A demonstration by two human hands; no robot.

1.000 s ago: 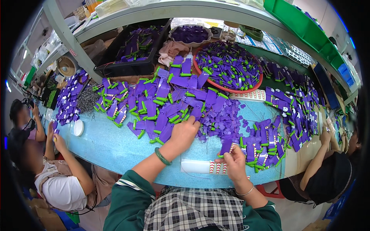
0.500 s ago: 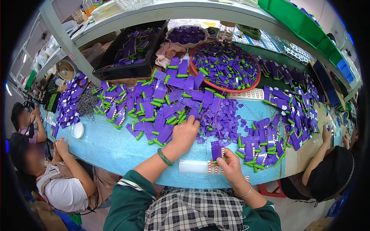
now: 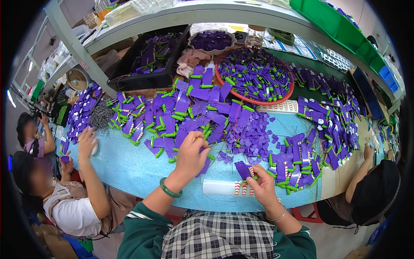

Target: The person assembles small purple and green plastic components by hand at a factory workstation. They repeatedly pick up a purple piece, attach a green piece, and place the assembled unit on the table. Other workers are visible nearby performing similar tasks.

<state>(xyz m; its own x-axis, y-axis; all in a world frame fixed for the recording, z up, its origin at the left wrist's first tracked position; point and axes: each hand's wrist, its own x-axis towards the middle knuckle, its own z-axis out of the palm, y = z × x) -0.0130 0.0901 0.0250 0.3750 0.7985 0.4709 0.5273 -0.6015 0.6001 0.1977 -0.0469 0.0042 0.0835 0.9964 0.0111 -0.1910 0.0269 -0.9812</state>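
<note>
My right hand (image 3: 262, 188) pinches a flat purple plastic piece (image 3: 243, 170) with a green tube at its lower end and a red-and-white striped sticker on its side. My left hand (image 3: 192, 153) is closed at the near edge of a heap of purple pieces (image 3: 177, 103) with green tubes. From its fingers hangs another purple piece (image 3: 204, 168), with a green end by the fingertips; the fingers partly hide it. Between my hands, close to the table edge, lies a white backing strip (image 3: 217, 188) with a few striped stickers at its right end.
Small purple scraps (image 3: 250, 134) lie beyond my right hand, with stickered pieces (image 3: 297, 162) piled to their right. A red basket (image 3: 291, 88) and black tray (image 3: 125, 82) of pieces stand behind, under a shelf (image 3: 194, 16). Co-workers sit at left (image 3: 77, 207) and right (image 3: 375, 194).
My left hand has drawn back from the heap toward me, bringing a purple piece along. The piece in my right hand has tilted left. The left co-worker's hand has lifted over the table.
</note>
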